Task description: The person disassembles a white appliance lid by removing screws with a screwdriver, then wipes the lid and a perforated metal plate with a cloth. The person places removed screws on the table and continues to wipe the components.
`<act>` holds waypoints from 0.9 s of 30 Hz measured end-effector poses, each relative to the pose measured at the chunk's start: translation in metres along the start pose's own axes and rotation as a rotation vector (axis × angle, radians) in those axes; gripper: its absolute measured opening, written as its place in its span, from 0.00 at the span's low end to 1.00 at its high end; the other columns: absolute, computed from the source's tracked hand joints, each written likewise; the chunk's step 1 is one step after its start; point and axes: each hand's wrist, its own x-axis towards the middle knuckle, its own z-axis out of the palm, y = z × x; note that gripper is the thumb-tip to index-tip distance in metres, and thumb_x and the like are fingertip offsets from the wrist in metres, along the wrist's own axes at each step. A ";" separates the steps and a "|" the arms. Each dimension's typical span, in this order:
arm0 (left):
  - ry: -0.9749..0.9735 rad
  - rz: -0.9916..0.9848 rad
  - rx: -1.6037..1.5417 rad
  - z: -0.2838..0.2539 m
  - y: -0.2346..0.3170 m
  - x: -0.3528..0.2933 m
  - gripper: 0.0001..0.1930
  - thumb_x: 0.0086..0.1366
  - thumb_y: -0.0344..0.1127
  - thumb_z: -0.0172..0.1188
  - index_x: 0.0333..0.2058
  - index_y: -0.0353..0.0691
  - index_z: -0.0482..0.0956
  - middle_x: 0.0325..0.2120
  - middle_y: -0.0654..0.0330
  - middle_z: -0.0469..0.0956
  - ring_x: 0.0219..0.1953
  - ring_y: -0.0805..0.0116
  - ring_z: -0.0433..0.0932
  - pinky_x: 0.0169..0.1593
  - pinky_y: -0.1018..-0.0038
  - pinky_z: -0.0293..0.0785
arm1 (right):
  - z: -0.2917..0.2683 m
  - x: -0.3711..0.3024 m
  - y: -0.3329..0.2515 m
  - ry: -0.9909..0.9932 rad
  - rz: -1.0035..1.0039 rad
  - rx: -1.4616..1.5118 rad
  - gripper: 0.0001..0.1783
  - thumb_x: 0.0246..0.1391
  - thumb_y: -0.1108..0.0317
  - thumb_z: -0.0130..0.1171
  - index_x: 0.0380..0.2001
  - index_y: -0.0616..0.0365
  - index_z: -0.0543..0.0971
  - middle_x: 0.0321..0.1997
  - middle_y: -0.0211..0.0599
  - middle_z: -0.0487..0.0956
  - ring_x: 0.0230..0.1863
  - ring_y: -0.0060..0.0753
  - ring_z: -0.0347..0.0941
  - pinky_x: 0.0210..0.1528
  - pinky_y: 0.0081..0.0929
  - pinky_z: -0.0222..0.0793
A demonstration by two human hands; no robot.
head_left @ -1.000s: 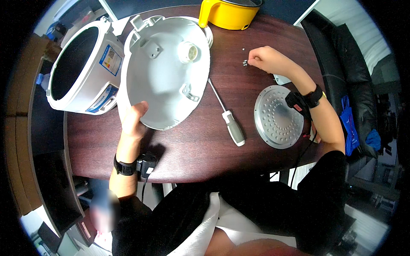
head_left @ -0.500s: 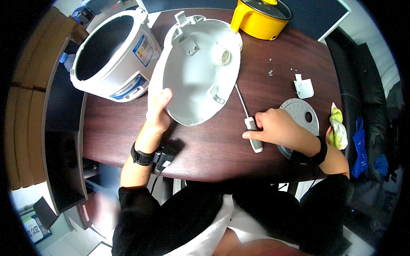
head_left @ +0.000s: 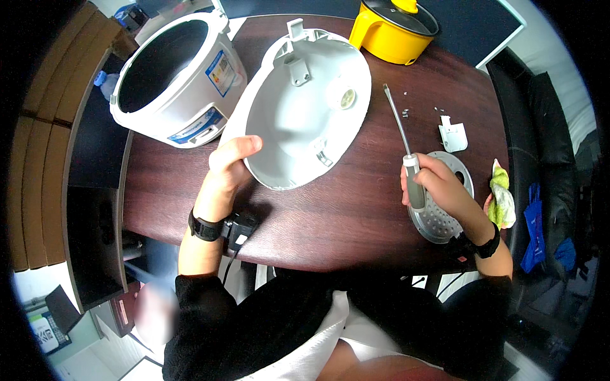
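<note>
My left hand (head_left: 232, 164) grips the near left edge of a white plastic rice cooker lid shell (head_left: 286, 133), thumb inside the rim and the other fingers hidden behind it. The shell is tilted with its hollow inside facing me, showing brackets and a round fitting. In my right hand (head_left: 438, 184) is a screwdriver (head_left: 414, 181) with a grey and white handle, its shaft pointing away from me. Below that hand lies a round perforated metal plate (head_left: 435, 219), partly covered by the hand. A small white plastic piece (head_left: 453, 134) and several tiny screws (head_left: 405, 113) lie beyond it.
Behind the shell at left stands a white rice cooker body (head_left: 190, 95), its top uncovered. A yellow pot (head_left: 394, 35) with a dark lid sits at the far edge. A green and white cloth (head_left: 501, 197) lies at the right edge of the brown table (head_left: 318, 228).
My right hand has picked the screwdriver up off the table and moved it right, its tip swinging away from the shell. The shell has turned slightly in my left hand.
</note>
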 end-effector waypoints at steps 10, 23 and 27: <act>0.038 0.023 -0.034 -0.004 0.003 0.000 0.44 0.44 0.44 0.60 0.59 0.30 0.54 0.49 0.47 0.67 0.50 0.59 0.67 0.53 0.69 0.65 | 0.040 0.006 -0.035 -0.125 -0.097 -0.144 0.12 0.63 0.66 0.36 0.37 0.64 0.67 0.22 0.29 0.67 0.11 0.14 0.59 0.12 0.12 0.54; 0.044 0.177 0.092 0.016 0.003 0.003 0.40 0.42 0.47 0.54 0.54 0.29 0.60 0.43 0.48 0.70 0.44 0.59 0.71 0.46 0.71 0.70 | 0.054 0.008 -0.044 -0.177 -0.078 -0.016 0.15 0.64 0.62 0.34 0.37 0.63 0.67 0.19 0.29 0.66 0.09 0.13 0.56 0.10 0.12 0.51; 0.044 0.173 0.101 0.016 0.004 0.003 0.41 0.42 0.47 0.54 0.54 0.29 0.59 0.44 0.48 0.69 0.45 0.58 0.71 0.46 0.71 0.69 | 0.054 0.008 -0.042 -0.178 -0.069 -0.009 0.15 0.64 0.62 0.34 0.38 0.63 0.67 0.19 0.29 0.66 0.09 0.13 0.56 0.10 0.11 0.50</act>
